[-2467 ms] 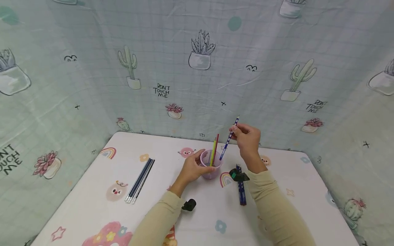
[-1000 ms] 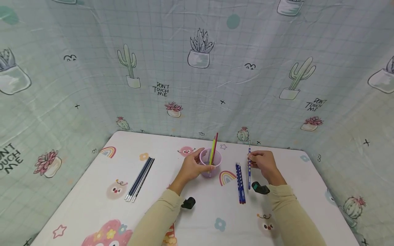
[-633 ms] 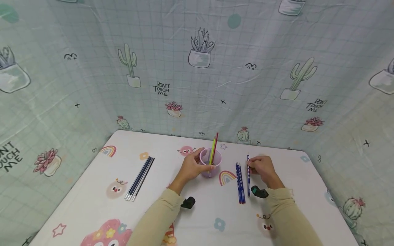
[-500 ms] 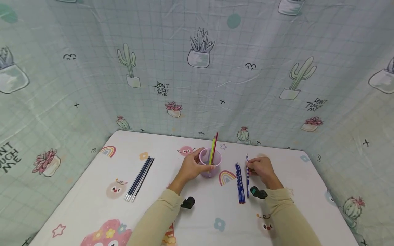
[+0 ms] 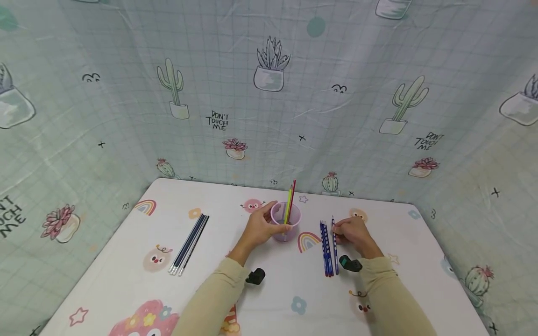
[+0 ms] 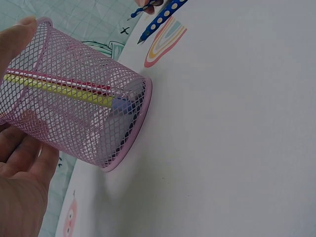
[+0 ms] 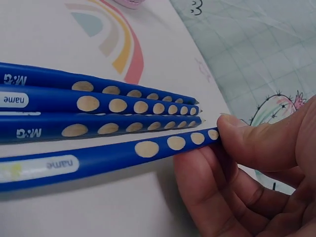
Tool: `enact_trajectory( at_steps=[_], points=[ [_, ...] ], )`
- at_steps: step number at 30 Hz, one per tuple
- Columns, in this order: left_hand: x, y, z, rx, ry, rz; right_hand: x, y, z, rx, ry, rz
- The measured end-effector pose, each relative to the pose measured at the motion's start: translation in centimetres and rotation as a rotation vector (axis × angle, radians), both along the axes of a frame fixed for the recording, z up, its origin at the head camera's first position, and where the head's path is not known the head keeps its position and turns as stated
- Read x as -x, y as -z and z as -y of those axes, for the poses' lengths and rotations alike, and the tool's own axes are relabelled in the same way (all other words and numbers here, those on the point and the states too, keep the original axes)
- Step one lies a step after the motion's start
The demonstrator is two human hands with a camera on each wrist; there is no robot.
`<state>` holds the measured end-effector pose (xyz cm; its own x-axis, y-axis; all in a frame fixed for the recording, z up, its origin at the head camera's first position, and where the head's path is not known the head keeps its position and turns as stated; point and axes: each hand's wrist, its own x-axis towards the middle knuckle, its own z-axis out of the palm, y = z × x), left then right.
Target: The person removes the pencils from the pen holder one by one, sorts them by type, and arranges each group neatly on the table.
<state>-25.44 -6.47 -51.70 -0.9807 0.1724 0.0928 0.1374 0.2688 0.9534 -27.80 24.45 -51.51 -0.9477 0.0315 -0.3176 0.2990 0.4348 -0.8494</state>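
A pink mesh pencil cup (image 6: 84, 94) stands on the table right of centre, held round its side by my left hand (image 5: 259, 228). Inside it lean a yellow-green pencil (image 6: 59, 90) and a red pencil (image 6: 74, 81). Between thumb and fingers, my right hand (image 5: 354, 233) pinches a blue pencil (image 7: 98, 167) with pale oval dimples, near its sharpened end. That pencil lies beside several matching blue pencils (image 7: 49, 101), nearly parallel to them, with a narrow gap between. Their points face the back of the table.
On the left of the white patterned table (image 5: 260, 308) lie several dark pencils (image 5: 189, 245) with whitish ends, side by side. A cactus-print cloth (image 5: 235, 93) hangs behind the table and along both sides. A small black camera (image 5: 255, 276) sits on each wrist.
My right hand has brought the blue pencil from above the cup down to the table on the right, then slid it left towards the other blue pencils. The left hand stays on the cup.
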Motion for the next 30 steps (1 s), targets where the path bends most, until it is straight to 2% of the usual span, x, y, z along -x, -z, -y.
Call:
enact_trajectory(
  at_steps=[7,16,24,30],
  points=[
    [0.15,0.09,-0.19,-0.009,-0.011,0.015,0.2,0.45,0.09,-0.022,-0.002,0.003],
    [0.12,-0.16,-0.16,0.003,-0.012,0.014,0.56,0.54,0.35,-0.068,0.037,0.012],
    [0.15,-0.27,-0.12,-0.011,0.006,-0.006,0.47,0.61,0.65,-0.077,0.056,-0.029],
    [0.08,-0.17,-0.21,0.011,-0.008,0.016,0.21,0.48,0.8,-0.117,0.062,-0.029]
  ],
)
